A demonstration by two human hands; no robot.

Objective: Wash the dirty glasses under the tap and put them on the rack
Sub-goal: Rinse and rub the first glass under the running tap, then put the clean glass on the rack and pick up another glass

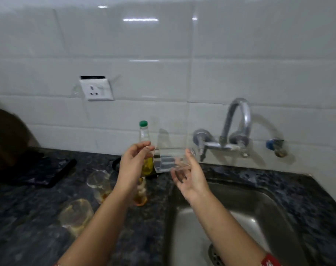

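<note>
A clear glass lies on its side in the air above the sink's left rim, mouth pointing left. My right hand grips it from below at its base end, thumb over the top and fingers showing through the glass. My left hand is raised by the glass's mouth with fingers loosely curved; its fingertips are at the rim, and the blur hides whether they touch. Dirty glasses stand on the dark counter: one left of my left wrist, one nearer me, and one with orange residue partly behind my left forearm. The chrome tap runs no water.
The steel sink lies under my right arm, its drain near the bottom edge. An oil bottle with a green cap stands behind my left hand. A flat black object lies at the far left. A wall socket is above the counter.
</note>
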